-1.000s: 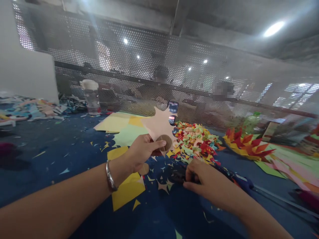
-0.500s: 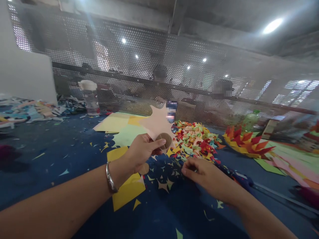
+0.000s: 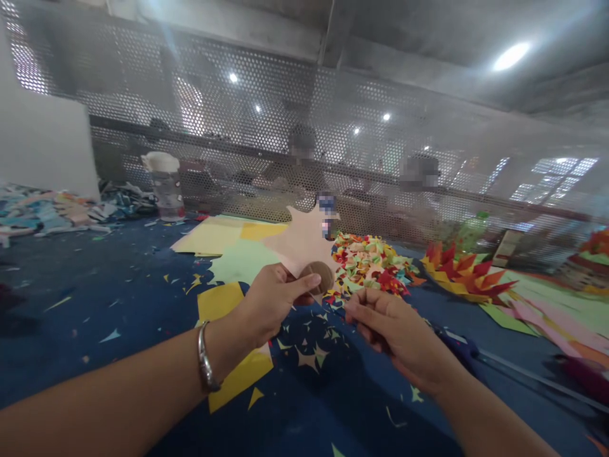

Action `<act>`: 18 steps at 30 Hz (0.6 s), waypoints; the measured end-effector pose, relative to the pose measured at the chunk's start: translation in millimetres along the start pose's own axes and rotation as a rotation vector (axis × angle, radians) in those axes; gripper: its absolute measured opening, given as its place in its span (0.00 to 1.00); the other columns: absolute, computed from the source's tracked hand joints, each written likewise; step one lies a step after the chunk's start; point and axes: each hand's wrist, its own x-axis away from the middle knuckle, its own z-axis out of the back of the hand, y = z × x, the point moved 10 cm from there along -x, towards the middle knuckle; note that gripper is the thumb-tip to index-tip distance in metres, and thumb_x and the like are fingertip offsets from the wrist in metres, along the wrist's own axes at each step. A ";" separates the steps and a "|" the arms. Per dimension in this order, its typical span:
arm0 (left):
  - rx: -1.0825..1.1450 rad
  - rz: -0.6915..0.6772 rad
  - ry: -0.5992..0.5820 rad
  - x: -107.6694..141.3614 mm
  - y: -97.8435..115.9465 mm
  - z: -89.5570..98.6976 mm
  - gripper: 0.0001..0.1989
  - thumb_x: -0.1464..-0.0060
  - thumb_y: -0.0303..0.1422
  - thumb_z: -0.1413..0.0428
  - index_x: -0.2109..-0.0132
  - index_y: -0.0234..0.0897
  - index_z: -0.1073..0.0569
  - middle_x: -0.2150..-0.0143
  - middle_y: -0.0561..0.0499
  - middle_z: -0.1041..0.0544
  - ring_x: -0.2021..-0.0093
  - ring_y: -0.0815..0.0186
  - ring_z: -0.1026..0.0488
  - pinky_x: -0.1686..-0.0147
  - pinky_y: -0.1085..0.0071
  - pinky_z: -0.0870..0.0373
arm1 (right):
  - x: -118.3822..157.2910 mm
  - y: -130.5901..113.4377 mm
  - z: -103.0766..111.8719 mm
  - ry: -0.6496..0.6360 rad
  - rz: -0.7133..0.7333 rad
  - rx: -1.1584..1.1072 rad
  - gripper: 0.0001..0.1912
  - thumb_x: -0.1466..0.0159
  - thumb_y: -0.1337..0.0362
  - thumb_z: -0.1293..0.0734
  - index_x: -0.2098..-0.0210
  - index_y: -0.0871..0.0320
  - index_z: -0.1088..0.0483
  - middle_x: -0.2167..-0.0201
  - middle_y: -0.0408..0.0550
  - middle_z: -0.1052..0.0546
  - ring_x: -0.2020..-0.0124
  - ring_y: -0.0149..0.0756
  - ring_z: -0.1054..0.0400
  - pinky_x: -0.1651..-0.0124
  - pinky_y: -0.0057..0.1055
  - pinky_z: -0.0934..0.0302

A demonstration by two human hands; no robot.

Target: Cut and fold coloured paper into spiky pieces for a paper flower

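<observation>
My left hand point(image 3: 273, 301), with a silver bracelet at its wrist, pinches a round brown disc point(image 3: 323, 278) flat against a pale pink paper sheet point(image 3: 304, 240). The sheet has curved cut-outs along its edge that leave sharp points. Just right of the disc, my right hand point(image 3: 387, 324) has its thumb and fingertips pressed together; whether something small is between them I cannot make out. Beneath both hands, small pointed paper offcuts point(image 3: 307, 360) lie on the dark blue tabletop point(image 3: 304, 419). Yellow paper point(image 3: 242, 374) lies partly under my left wrist.
A pile of colourful paper scraps point(image 3: 373, 260) lies behind my right hand. To its right stand an orange-and-yellow paper piece point(image 3: 464, 273) and a green bottle point(image 3: 474, 231). At the left are a lidded cup point(image 3: 166, 187) and paper strips point(image 3: 61, 209). A perforated screen point(image 3: 228, 158) stands behind.
My right hand has risen slightly, closer to the disc, and its fingers have drawn together. The left hand still holds the disc and paper, shifted only a little. The view has swung slightly.
</observation>
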 end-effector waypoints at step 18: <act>0.207 0.046 -0.105 -1.2 -11.1 -10.4 0.14 0.55 0.35 0.37 0.61 0.31 0.23 0.66 0.45 0.22 0.68 0.68 0.27 0.67 0.73 0.32 | 7.6 -20.5 10.4 0.181 0.157 -0.199 0.16 0.40 0.58 0.34 0.54 0.56 0.35 0.77 0.37 0.37 0.84 0.20 0.55 0.85 0.20 0.60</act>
